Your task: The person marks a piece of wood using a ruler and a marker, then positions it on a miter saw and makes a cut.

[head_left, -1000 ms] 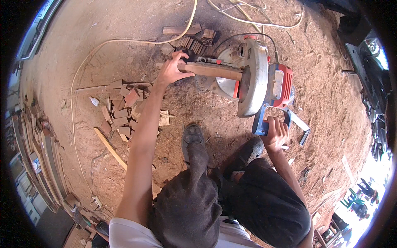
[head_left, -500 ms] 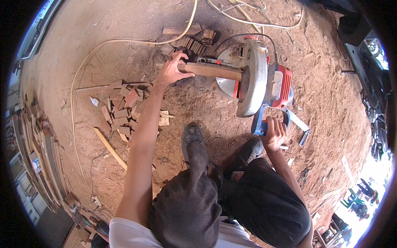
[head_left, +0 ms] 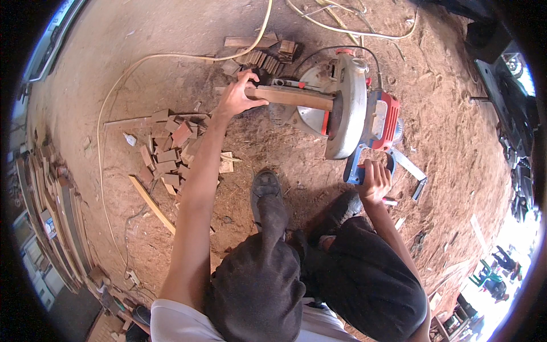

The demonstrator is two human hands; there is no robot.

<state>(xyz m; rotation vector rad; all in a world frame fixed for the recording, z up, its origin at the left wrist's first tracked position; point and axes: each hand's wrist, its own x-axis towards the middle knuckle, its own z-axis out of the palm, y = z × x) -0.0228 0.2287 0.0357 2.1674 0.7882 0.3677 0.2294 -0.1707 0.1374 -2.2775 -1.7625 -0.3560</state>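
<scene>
My left hand [head_left: 237, 97] is closed on the left part of a wooden strip [head_left: 293, 98], thumb along its near edge and fingers over the far side. The strip lies level across the base of a miter saw [head_left: 348, 108] and its right end meets the blade guard. My right hand [head_left: 376, 181] wraps round the saw's blue loop handle [head_left: 354, 172], to the right of my feet. The blade's cutting edge is mostly hidden by the grey guard. A red and blue motor housing [head_left: 386, 121] sits on the guard's right side.
Small cut wood blocks [head_left: 171, 151] lie heaped left of my left forearm. More short pieces [head_left: 259, 60] sit beyond my left hand. A pale yellow cable [head_left: 171, 55] curves over the dirt floor [head_left: 456, 171]. Long boards [head_left: 54, 216] lean at the far left.
The saw's handle and guard have shifted slightly left and away from me, with my right hand on the handle. My left hand and the wooden strip stay in place.
</scene>
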